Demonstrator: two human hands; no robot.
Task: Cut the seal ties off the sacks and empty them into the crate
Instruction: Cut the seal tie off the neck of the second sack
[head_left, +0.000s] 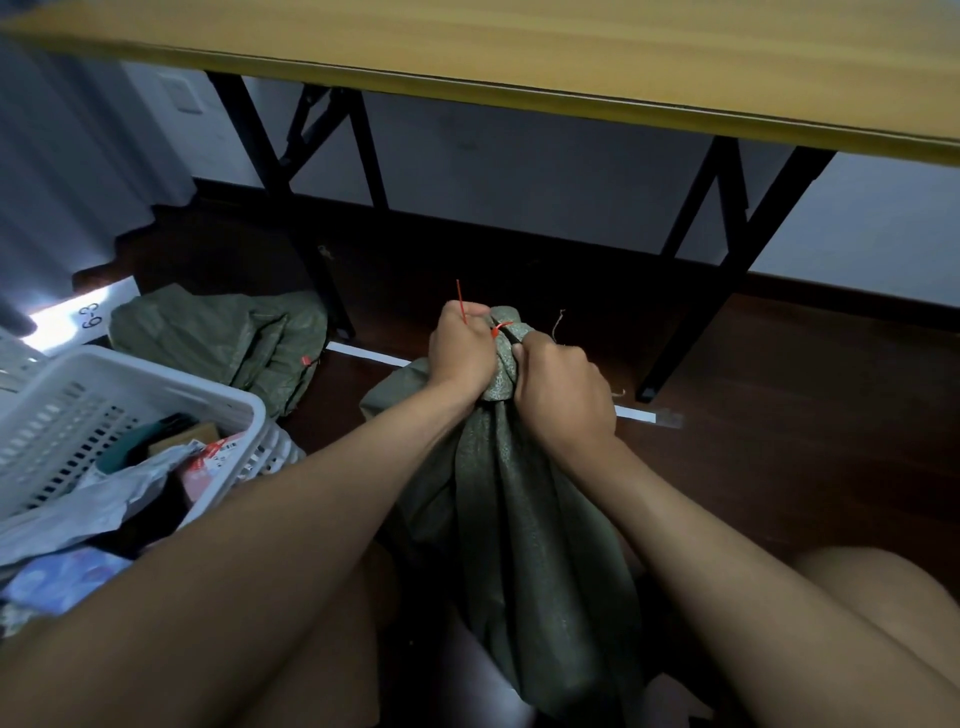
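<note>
A green woven sack (519, 519) stands between my knees, its neck bunched and bound by a thin red seal tie (500, 327). My left hand (460, 353) grips the neck from the left and pinches the tie's free red tail, which sticks up above its fist. My right hand (563, 395) grips the bunched neck from the right, just below the tie. A white slatted plastic crate (130, 384) at the lower left holds several parcels and packets. No cutting tool shows.
More green sacks (223, 343) lie crumpled on the dark floor behind the crate. A yellow folding table (571, 67) on black legs (691, 291) spans the top. A white strip (374, 356) runs across the floor. A grey curtain hangs at the left.
</note>
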